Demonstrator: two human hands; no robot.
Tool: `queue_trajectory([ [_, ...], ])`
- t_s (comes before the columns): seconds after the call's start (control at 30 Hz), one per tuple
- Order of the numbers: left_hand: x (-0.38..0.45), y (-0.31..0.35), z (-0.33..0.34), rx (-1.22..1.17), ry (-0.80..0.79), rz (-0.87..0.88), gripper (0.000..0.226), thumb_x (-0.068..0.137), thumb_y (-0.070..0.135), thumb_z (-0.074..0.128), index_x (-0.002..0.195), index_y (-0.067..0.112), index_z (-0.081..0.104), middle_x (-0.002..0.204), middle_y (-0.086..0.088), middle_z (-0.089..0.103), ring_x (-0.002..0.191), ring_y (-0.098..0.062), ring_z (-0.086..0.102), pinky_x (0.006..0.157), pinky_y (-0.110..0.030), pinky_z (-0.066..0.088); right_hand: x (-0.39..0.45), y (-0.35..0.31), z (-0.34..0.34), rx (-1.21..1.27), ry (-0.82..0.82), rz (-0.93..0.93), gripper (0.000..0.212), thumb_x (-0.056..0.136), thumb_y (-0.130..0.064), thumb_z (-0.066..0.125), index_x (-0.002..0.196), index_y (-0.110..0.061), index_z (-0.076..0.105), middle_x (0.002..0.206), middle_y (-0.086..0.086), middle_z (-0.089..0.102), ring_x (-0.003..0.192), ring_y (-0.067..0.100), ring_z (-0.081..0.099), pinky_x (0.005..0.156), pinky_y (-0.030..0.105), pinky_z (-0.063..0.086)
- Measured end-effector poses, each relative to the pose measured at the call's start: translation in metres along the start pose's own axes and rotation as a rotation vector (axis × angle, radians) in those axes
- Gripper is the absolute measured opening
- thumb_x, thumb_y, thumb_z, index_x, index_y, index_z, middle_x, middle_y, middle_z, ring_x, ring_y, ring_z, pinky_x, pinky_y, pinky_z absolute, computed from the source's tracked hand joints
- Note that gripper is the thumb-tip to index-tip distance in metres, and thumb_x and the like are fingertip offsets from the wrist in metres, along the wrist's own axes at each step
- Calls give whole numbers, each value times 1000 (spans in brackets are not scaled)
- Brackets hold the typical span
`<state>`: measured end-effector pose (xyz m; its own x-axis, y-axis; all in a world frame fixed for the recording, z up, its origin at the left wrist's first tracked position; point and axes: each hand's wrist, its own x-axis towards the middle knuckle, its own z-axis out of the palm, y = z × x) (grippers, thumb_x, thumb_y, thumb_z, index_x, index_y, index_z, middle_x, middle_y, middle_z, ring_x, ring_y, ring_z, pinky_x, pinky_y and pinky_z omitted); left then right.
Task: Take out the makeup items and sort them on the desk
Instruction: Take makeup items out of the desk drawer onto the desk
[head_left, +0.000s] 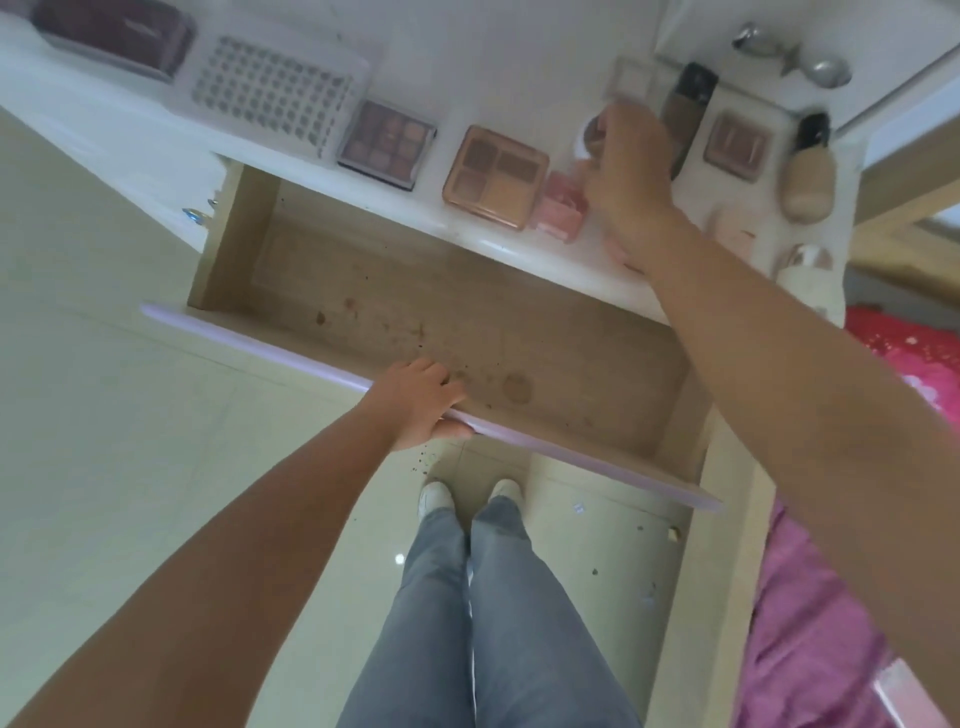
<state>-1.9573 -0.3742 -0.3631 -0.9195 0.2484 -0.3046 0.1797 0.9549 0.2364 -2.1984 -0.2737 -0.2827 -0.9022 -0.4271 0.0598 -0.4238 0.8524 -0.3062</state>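
Head view: the drawer (467, 332) stands pulled out below the white table (467, 62), its wooden floor stained and holding nothing. The left hand (423, 402) grips the drawer's lilac front edge, fingers curled over the top, thumb beneath. The right hand (626, 171) reaches over the table at about 1 o'clock from the left hand, its fingers curled round a small round jar (592, 137). At 9 o'clock of the right hand, just beside it, lies a pink case (558, 208), then a rose-gold palette (496, 176) and a dark-framed palette (387, 143). At its 3 o'clock lie a dark-capped foundation tube (688, 111), a small square compact (737, 145) and a beige bottle (810, 171).
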Motion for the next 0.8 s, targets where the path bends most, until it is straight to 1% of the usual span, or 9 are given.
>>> queue_trajectory([
  [0.1, 1, 2, -4, -22, -140, -53, 50, 91, 52, 37, 124, 15, 47, 120, -4, 49, 113, -20, 42, 87, -27, 35, 18, 1, 13, -84, 3, 103, 35, 89, -14, 48, 123, -8, 47, 131, 12, 49, 121, 27, 45, 102, 36, 29],
  [0.27, 1, -2, -2, -48, -143, -56, 50, 91, 52, 38, 125, 16, 46, 121, -4, 48, 114, -20, 41, 89, -27, 35, 23, 1, 18, -91, -27, 120, 36, 91, -23, 44, 126, -12, 46, 137, 8, 44, 129, 25, 39, 114, 46, 9],
  [0.37, 2, -5, -6, -23, -98, -58, 50, 91, 52, 38, 123, 14, 47, 119, -4, 49, 113, -21, 43, 87, -28, 36, 2, 0, 4, -57, 6, 61, 38, 93, -26, 42, 128, -10, 45, 142, 8, 38, 133, 24, 33, 113, 43, 17],
  [0.43, 0, -4, -3, -13, 55, 10, 46, 85, 48, 54, 107, 8, 59, 104, -9, 58, 100, -27, 55, 74, -30, 41, -41, 0, 2, 3, 99, -55, 36, 93, -22, 42, 123, -4, 49, 132, 13, 48, 123, 27, 43, 102, 33, 33],
  [0.47, -1, -4, -2, 11, 125, 65, 43, 74, 45, 68, 90, 6, 65, 87, -10, 62, 83, -28, 62, 62, -28, 43, -70, -1, 5, 63, 164, -152, 33, 90, -18, 44, 115, 1, 53, 119, 18, 56, 112, 30, 51, 94, 30, 37],
  [0.53, -4, -2, 4, 100, 211, 94, 45, 48, 45, 85, 65, 9, 65, 61, -5, 60, 53, -23, 60, 44, -20, 41, -137, 2, 22, 137, 210, -302, 28, 83, -15, 49, 99, 5, 61, 96, 21, 64, 94, 30, 55, 85, 29, 39],
  [0.6, -4, -2, 9, 89, 247, 103, 48, 40, 44, 88, 61, 10, 63, 57, -3, 59, 47, -20, 57, 42, -17, 41, -201, 16, 47, 34, 166, -319, 28, 77, -25, 58, 96, -4, 60, 89, 15, 67, 91, 22, 46, 82, 30, 35],
  [0.7, -5, -7, 14, 131, 260, 126, 52, 38, 41, 91, 68, 10, 62, 65, -5, 61, 58, -22, 58, 49, -20, 45, -257, 33, 74, -201, -42, -212, 64, 47, -38, 83, 95, -16, 47, 86, 6, 67, 83, 18, 38, 72, 28, 26],
  [0.8, -8, -14, 25, 194, 356, 112, 70, 44, 46, 87, 91, 11, 49, 97, -10, 52, 86, -24, 46, 71, -34, 46, -252, 36, 77, -257, 70, -126, 69, 37, -7, 82, 95, -17, 47, 96, 6, 60, 80, 18, 36, 69, 27, 23],
])
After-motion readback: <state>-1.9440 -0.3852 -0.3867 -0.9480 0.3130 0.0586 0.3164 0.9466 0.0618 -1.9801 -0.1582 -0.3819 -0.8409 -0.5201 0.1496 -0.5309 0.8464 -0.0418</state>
